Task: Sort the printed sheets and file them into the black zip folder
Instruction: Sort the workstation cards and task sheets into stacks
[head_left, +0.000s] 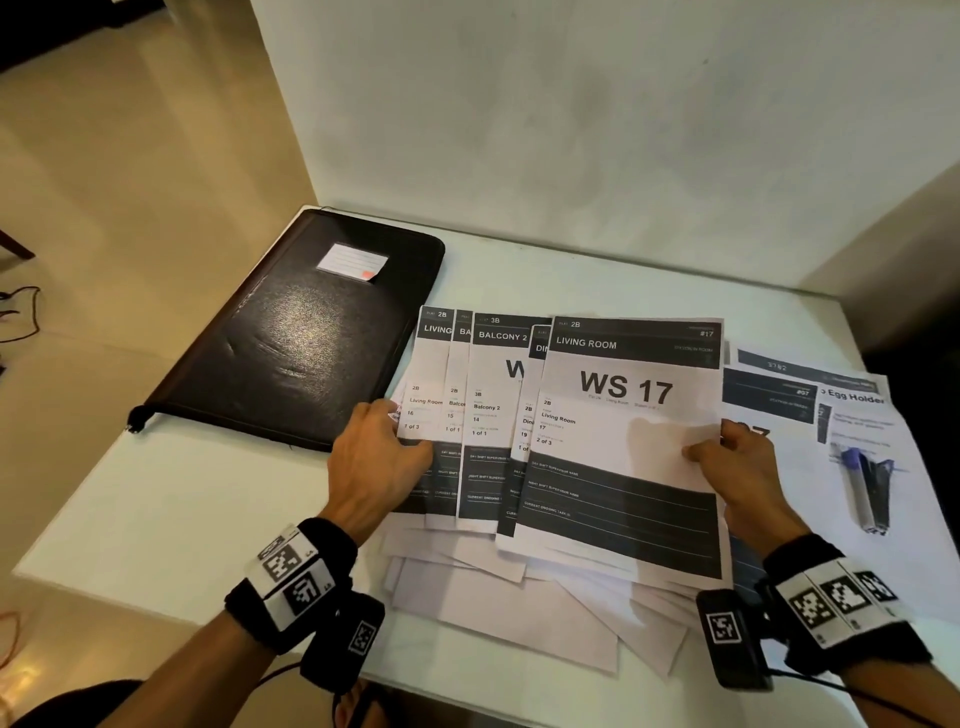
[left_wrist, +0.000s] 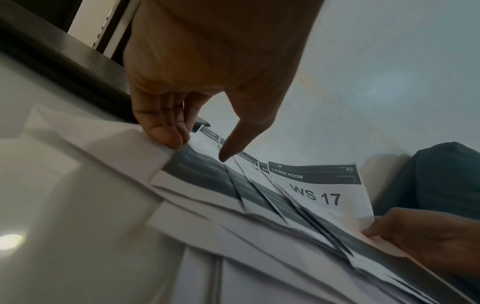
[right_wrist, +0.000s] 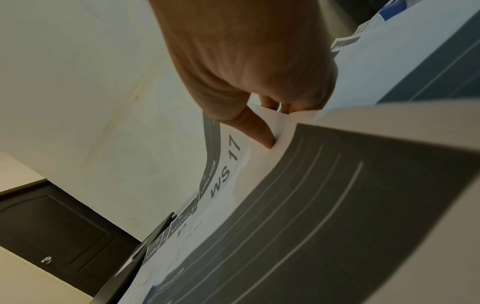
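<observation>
The black zip folder (head_left: 296, 332) lies closed at the table's back left, a white label on its cover. In front of me, a fan of printed sheets (head_left: 483, 415) overlaps from left to right. My left hand (head_left: 400, 441) grips the fan's left edge, fingers (left_wrist: 166, 131) under the paper and thumb over it. The front sheet reads "WS 17, Living Room" (head_left: 623, 415) (left_wrist: 319, 195). My right hand (head_left: 717, 447) pinches its right edge, thumb (right_wrist: 262, 133) on the printed face and the other fingers behind it.
More sheets lie blank side up (head_left: 519, 597) under the fan near the white table's front edge (head_left: 156, 519). Other printed pages, one showing an egg holder (head_left: 857, 441), are spread at the right. A wall stands close behind the table.
</observation>
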